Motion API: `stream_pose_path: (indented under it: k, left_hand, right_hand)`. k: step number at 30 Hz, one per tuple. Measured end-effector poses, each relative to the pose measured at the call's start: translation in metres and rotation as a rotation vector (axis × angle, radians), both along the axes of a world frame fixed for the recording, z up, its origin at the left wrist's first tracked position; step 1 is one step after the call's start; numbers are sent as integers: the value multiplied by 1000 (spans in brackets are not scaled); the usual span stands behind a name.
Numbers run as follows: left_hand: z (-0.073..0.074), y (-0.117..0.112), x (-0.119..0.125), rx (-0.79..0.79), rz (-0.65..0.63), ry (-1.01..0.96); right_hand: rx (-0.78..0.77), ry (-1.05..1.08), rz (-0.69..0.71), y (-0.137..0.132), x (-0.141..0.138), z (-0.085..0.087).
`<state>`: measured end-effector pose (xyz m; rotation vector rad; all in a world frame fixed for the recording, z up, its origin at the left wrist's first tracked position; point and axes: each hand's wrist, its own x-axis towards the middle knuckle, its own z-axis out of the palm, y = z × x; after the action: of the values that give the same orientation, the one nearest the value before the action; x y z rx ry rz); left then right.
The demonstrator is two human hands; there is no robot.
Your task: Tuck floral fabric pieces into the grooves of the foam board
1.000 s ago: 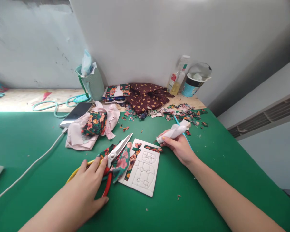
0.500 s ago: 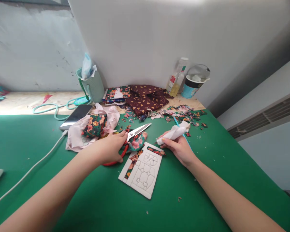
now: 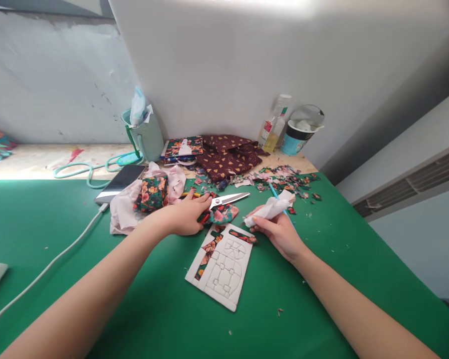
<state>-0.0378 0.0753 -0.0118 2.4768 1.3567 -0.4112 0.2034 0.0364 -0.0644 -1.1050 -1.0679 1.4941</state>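
My left hand (image 3: 187, 215) lies closed over the red and yellow handles of a pair of scissors (image 3: 226, 200), whose blades point right. Under the scissors sits a floral fabric scrap (image 3: 221, 215). A white foam board (image 3: 223, 263) with grooved shapes, partly filled with floral fabric, lies on the green table (image 3: 172, 309) just in front of both hands. My right hand (image 3: 279, 230) grips a blue stick tool wrapped in white tissue (image 3: 268, 209), its tip near the board's top right corner.
Pink cloth with a floral piece (image 3: 149, 195) and a phone (image 3: 119, 183) on a white cable lie to the left. A teal bag (image 3: 145, 133), dark red fabric (image 3: 228, 158), a bottle (image 3: 274, 124), a cup (image 3: 299, 135) and several fabric snippets (image 3: 288, 178) line the back.
My left hand slid the scissors and the floral scrap away from me and to the right, off the board's left side to above it. My right hand stayed nearly still.
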Motion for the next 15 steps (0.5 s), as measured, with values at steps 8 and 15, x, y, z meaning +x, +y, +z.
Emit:
stream_pose_path:
  k: [8,15]
  left_hand:
    - [-20,7,6,255,-20,-253]
    - [-25,14,14,320,30,-274]
  right_hand:
    - [0,-14,-2,0,0,-1]
    - [-11,-8,-11,0,0,-1]
